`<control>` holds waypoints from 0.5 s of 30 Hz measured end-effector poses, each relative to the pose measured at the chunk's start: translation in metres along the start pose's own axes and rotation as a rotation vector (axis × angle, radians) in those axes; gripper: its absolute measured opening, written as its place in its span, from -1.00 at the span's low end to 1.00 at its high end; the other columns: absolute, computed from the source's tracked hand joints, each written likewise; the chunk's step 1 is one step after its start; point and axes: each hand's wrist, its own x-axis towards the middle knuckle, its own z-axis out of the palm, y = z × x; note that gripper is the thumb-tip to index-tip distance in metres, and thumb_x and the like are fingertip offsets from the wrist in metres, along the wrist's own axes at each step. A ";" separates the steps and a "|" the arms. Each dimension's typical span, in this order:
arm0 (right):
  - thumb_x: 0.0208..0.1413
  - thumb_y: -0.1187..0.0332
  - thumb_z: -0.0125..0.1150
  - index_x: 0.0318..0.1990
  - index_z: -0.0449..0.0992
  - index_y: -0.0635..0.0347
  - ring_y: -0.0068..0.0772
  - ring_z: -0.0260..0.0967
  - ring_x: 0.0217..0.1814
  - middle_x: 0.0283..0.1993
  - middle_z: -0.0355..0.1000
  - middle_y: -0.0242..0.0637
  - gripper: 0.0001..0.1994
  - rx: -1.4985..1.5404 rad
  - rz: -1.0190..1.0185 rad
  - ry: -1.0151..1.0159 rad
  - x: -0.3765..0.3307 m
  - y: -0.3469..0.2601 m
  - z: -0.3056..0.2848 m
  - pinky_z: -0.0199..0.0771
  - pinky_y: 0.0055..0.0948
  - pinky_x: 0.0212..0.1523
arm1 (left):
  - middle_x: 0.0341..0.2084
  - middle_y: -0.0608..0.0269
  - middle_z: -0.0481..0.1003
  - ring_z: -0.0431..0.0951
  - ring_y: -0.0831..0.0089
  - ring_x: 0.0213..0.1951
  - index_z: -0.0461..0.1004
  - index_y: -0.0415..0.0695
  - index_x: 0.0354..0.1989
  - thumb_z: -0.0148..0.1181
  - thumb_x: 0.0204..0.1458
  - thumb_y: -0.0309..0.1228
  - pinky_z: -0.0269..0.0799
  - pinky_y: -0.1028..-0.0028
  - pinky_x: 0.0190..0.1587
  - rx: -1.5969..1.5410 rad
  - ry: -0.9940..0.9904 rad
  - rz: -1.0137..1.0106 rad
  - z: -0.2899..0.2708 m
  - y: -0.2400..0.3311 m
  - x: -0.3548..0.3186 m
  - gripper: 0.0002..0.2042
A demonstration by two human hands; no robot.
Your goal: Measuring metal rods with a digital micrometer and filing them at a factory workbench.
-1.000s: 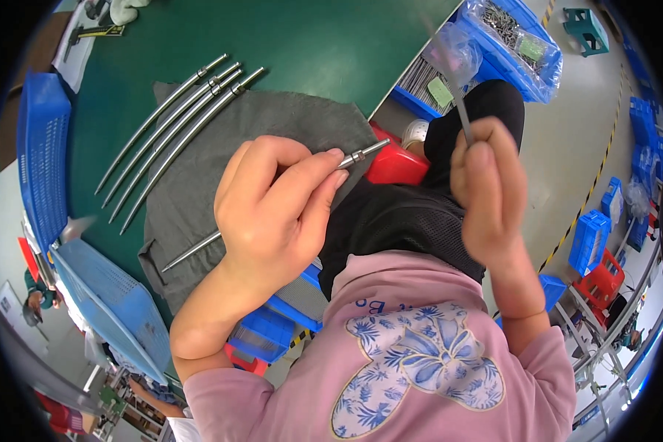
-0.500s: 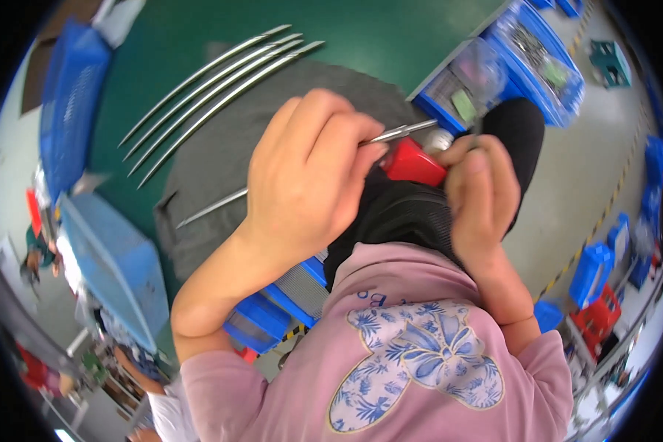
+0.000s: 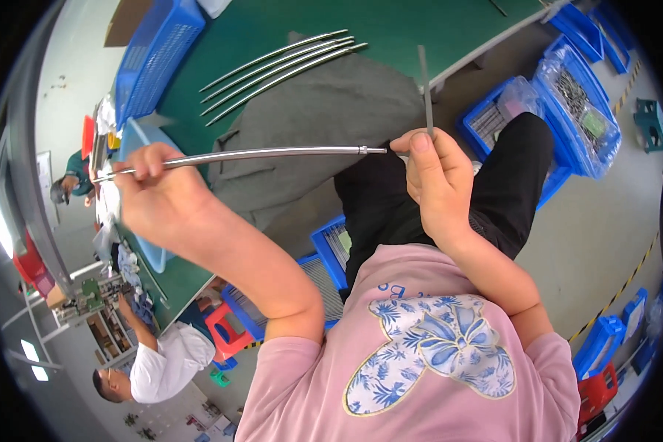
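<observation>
My left hand (image 3: 171, 193) is closed around the left part of a long, slightly bent shiny metal rod (image 3: 272, 154). The rod lies nearly level over a dark grey cloth (image 3: 309, 110), and a ring marks it close to its narrower right tip. That tip ends just short of the fingertips of my right hand (image 3: 440, 177). Between its thumb and fingers, my right hand pinches a thin grey metal strip (image 3: 426, 88) that points up and away. Several similar metal rods (image 3: 280, 68) rest side by side on the green table (image 3: 265, 20), partly on the cloth.
Blue bins (image 3: 486, 124) with thin parts stand right of the table, beside a bagged heap of small metal parts (image 3: 574, 99). More blue bins (image 3: 317, 276) sit by my lap. A blue basket (image 3: 155, 66) and a person in white (image 3: 171, 361) are at left.
My left hand has moved left, from near the rod's right end to its left part. The strip in my right hand now stands up in plain sight. The view has shifted.
</observation>
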 end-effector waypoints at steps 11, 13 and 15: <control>0.05 0.33 -0.01 -0.54 0.34 0.31 -0.71 0.10 -0.58 -0.66 0.23 -0.43 -0.76 -0.222 0.017 0.082 0.002 0.012 -0.004 0.10 -0.66 -0.55 | -0.60 0.27 0.12 0.17 0.50 -0.58 0.13 -0.22 -0.39 -0.30 0.11 -0.40 0.17 0.55 -0.56 -0.085 0.255 -0.227 -0.063 -0.034 -0.001 -0.86; 0.10 0.27 -0.09 -0.50 0.31 0.28 -0.79 -0.05 -0.72 -0.75 0.08 -0.57 -0.74 -0.143 0.014 0.085 0.008 0.015 -0.007 -0.11 -0.71 -0.69 | -0.56 0.24 0.17 0.25 0.46 -0.52 0.15 -0.24 -0.36 -0.30 0.10 -0.41 0.24 0.50 -0.46 -0.142 0.142 -0.280 -0.063 -0.029 -0.007 -0.86; 0.11 0.27 -0.11 -0.52 0.31 0.28 -0.77 -0.05 -0.74 -0.76 0.07 -0.55 -0.73 -0.155 -0.025 0.086 0.017 0.015 -0.014 -0.05 -0.71 -0.69 | -0.35 0.12 0.25 0.30 0.30 -0.21 0.14 -0.35 -0.19 -0.22 0.07 -0.41 0.23 0.38 -0.12 0.147 0.225 -0.522 -0.055 -0.014 -0.019 -0.76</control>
